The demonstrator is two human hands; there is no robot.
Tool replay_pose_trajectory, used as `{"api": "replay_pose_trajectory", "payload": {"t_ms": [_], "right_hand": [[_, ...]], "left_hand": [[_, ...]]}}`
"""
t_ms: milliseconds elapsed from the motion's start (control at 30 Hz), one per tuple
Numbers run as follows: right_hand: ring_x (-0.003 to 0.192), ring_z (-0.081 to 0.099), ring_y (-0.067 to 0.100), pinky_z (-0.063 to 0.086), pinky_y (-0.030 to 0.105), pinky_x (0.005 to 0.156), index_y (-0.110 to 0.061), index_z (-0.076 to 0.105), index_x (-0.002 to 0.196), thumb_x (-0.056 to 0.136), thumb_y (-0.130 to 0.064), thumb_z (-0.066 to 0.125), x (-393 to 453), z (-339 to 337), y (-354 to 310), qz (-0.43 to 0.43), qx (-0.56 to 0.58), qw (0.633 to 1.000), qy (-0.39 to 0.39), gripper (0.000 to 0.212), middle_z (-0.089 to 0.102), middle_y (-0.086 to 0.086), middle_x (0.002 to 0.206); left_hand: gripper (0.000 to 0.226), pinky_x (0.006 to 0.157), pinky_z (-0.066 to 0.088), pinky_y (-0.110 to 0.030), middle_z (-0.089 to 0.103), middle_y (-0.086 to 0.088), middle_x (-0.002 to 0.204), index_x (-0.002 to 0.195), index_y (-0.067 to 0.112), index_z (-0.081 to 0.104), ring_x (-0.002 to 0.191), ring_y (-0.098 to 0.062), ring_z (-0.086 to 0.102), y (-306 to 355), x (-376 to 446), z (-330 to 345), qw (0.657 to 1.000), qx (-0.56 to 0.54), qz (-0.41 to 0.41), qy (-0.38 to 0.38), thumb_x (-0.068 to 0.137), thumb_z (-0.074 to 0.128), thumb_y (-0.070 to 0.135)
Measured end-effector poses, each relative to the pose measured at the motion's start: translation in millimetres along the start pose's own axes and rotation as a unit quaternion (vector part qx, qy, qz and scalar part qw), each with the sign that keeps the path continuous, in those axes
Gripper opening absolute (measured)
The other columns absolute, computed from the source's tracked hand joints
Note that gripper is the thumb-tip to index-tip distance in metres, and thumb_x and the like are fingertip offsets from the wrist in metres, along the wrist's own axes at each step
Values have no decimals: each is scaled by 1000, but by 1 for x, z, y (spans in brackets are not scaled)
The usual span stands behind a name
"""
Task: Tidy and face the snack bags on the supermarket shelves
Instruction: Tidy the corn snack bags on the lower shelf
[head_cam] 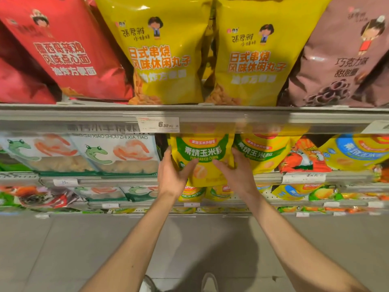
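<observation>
A yellow baked corn bag (202,152) with a green label stands upright at the front of the second shelf, facing me. My left hand (173,173) grips its left edge, thumb across the front. My right hand (235,171) grips its right edge the same way. The bag's bottom hangs slightly over the shelf lip (126,181). A second matching corn bag (265,152) stands just to its right, touching it.
White shrimp-stick bags (117,152) fill the shelf to the left; a red-orange bag (303,157) and a blue-labelled yellow bag (357,150) stand to the right. Large red, yellow and brown bags (166,49) crowd the shelf above. A price tag (157,124) hangs overhead. Lower shelves hold more bags; grey floor below.
</observation>
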State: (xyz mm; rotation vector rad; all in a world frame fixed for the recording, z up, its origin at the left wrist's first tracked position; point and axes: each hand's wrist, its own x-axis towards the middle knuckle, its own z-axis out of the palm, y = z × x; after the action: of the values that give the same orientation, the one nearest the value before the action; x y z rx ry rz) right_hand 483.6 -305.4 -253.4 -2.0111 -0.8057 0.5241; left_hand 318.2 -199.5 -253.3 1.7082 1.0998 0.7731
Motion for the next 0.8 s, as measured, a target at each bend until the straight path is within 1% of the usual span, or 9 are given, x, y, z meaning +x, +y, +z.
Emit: {"api": "replay_pose_trajectory", "payload": {"t_ms": [133, 233, 333, 400, 467, 533, 600, 667, 800], "right_hand": [[120, 62, 29, 50, 48, 103, -17, 62, 132, 88, -47, 76, 13, 5, -8, 5, 9, 1000, 6, 55, 71, 7, 123], [119, 64, 28, 51, 49, 103, -20, 57, 136, 87, -46, 77, 18, 10, -11, 25, 34, 999, 23, 60, 70, 6, 123], [120, 64, 29, 50, 50, 104, -19, 55, 138, 88, -45, 77, 23, 15, -11, 23, 22, 999, 22, 60, 69, 7, 126], [124, 62, 31, 49, 52, 106, -18, 54, 139, 90, -42, 76, 27, 16, -8, 19, 22, 1000, 12, 59, 67, 8, 130], [124, 61, 30, 49, 52, 106, -17, 55, 138, 91, -39, 75, 31, 17, -6, 11, 22, 1000, 4, 56, 65, 7, 131], [120, 63, 28, 52, 51, 103, -16, 57, 135, 91, -36, 76, 34, 19, -4, 7, 24, 1000, -5, 52, 66, 7, 126], [115, 66, 25, 54, 51, 102, -15, 56, 134, 92, -33, 76, 35, 21, 0, 14, 26, 999, -17, 50, 67, 6, 118], [118, 62, 27, 51, 52, 103, -12, 52, 136, 92, -33, 75, 32, 24, 4, 23, 21, 999, -33, 55, 64, 9, 122], [124, 57, 30, 49, 54, 105, -9, 49, 131, 92, -30, 75, 22, 29, 13, 22, 28, 999, -34, 52, 58, 13, 127]], "left_hand": [[83, 91, 51, -50, 72, 3, 104, 142, 22, 42, 103, -24, 66, 4, 13, 3, 987, 147, 9, 58, 79, 70, 69], [58, 88, 57, -45, 72, 6, 105, 126, 33, 45, 96, -15, 68, 8, 21, 8, 997, 61, 1, 51, 82, 79, 49], [59, 97, 55, -41, 67, 3, 121, 129, 29, 47, 99, -7, 65, 2, 27, 13, 999, 12, -16, 43, 84, 83, 36], [74, 105, 51, -42, 60, -2, 134, 144, 17, 42, 114, -12, 63, -5, 30, 16, 999, 7, -26, 19, 84, 81, 38], [85, 110, 47, -45, 56, -3, 142, 152, 16, 34, 128, -19, 57, -11, 32, 17, 999, -13, -39, -2, 85, 81, 38], [87, 113, 45, -47, 54, -5, 144, 153, 17, 31, 133, -22, 55, -14, 34, 17, 998, -43, -50, -19, 85, 81, 35], [84, 112, 45, -49, 56, -6, 142, 152, 18, 31, 132, -24, 56, -18, 34, 16, 996, -59, -64, -35, 86, 80, 32], [78, 110, 47, -50, 60, -5, 137, 148, 20, 31, 127, -22, 59, -23, 32, 15, 995, -58, -68, -46, 87, 79, 31], [73, 110, 48, -49, 63, 3, 134, 142, 28, 30, 122, -16, 62, -36, 20, 14, 994, -44, -87, -45, 87, 77, 42]]}}
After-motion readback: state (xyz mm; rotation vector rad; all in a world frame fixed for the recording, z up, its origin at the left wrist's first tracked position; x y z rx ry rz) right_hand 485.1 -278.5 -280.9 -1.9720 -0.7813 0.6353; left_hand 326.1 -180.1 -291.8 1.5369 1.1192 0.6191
